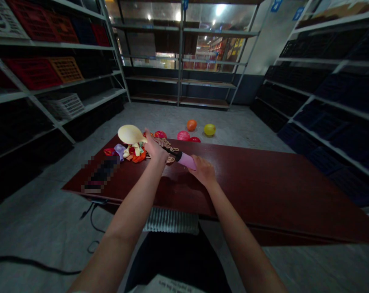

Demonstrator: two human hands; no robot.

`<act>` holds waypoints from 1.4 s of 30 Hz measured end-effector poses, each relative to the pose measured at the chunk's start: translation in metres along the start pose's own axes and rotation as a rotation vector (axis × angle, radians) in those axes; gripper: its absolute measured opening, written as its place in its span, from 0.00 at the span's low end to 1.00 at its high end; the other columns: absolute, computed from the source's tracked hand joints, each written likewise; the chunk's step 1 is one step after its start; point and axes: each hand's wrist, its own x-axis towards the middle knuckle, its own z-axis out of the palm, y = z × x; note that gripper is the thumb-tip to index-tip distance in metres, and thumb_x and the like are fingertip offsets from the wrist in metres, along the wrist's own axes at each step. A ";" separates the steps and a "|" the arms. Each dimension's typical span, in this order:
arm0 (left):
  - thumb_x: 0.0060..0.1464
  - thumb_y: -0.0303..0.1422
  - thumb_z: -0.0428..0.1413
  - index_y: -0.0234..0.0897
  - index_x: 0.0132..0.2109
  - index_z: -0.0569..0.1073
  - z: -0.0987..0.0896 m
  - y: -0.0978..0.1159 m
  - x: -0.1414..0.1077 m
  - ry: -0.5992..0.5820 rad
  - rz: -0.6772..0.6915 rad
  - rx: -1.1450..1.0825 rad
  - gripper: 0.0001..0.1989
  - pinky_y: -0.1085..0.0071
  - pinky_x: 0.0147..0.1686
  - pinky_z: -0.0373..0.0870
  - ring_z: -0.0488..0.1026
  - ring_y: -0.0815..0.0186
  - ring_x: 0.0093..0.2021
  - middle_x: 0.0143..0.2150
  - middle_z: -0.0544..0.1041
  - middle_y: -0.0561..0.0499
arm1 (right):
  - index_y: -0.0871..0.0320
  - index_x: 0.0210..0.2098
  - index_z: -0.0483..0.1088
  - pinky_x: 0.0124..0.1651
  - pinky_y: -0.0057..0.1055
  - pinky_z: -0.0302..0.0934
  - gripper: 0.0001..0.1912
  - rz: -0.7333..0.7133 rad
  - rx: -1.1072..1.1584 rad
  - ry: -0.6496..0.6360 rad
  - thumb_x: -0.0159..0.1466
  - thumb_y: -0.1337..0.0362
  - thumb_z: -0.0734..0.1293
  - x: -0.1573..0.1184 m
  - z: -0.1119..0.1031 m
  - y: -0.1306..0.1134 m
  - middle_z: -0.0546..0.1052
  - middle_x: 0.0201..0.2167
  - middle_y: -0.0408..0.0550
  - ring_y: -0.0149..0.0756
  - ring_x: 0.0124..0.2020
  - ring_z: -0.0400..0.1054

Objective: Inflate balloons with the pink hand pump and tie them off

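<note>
A pale yellow balloon (130,134), partly blown up, points out to the left over the table. Its neck runs into my left hand (156,149), whose fingers are closed around it at the front end of a hand balloon pump (187,160). The pump has a pink barrel and a black section; my left hand hides its nozzle. At the other end, my right hand (204,170) is wrapped round the pink part. Flat, uninflated balloons (135,153) in several colours lie heaped below the yellow balloon, with a beige chain-like strand (171,158) behind the pump.
A dark red-brown table (251,183) stretches to the right. A pixelated dark object (102,174) lies near its left edge. Blown-up balloons, including an orange one (191,125) and a yellow-green one (209,130), rest on the floor beyond. Shelves with crates (65,68) stand around.
</note>
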 end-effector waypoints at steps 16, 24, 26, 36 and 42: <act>0.73 0.54 0.52 0.41 0.26 0.47 0.044 0.088 -0.011 -0.361 0.174 0.034 0.35 0.72 0.16 0.49 0.45 0.73 0.14 0.16 0.46 0.60 | 0.58 0.64 0.71 0.55 0.35 0.68 0.27 0.065 0.264 0.047 0.66 0.62 0.73 -0.001 -0.004 0.002 0.82 0.55 0.58 0.48 0.53 0.77; 0.80 0.45 0.44 0.41 0.24 0.47 0.091 0.032 -0.036 -0.452 0.202 0.067 0.33 0.73 0.14 0.44 0.43 0.74 0.13 0.16 0.43 0.59 | 0.54 0.61 0.72 0.54 0.41 0.70 0.28 0.295 0.343 0.129 0.62 0.58 0.73 0.002 0.001 0.018 0.82 0.54 0.53 0.51 0.52 0.78; 0.79 0.48 0.45 0.41 0.23 0.49 0.096 0.009 -0.042 -0.492 0.181 0.088 0.33 0.74 0.13 0.43 0.44 0.75 0.12 0.16 0.44 0.60 | 0.52 0.61 0.72 0.53 0.40 0.70 0.27 0.329 0.344 0.132 0.63 0.56 0.72 0.004 0.003 0.019 0.82 0.55 0.52 0.50 0.52 0.79; 0.63 0.62 0.59 0.42 0.21 0.51 0.067 -0.080 -0.053 -0.521 0.122 0.153 0.38 0.73 0.10 0.48 0.50 0.74 0.09 0.12 0.50 0.60 | 0.51 0.59 0.73 0.45 0.38 0.70 0.26 0.353 0.321 0.238 0.62 0.56 0.73 0.004 0.009 0.025 0.84 0.51 0.51 0.49 0.47 0.80; 0.70 0.58 0.55 0.41 0.21 0.51 0.036 -0.056 -0.031 -0.334 0.071 0.047 0.37 0.74 0.12 0.49 0.50 0.74 0.10 0.12 0.51 0.60 | 0.52 0.60 0.73 0.48 0.36 0.69 0.25 0.161 0.210 0.161 0.64 0.61 0.73 0.005 0.008 0.018 0.83 0.53 0.52 0.47 0.49 0.79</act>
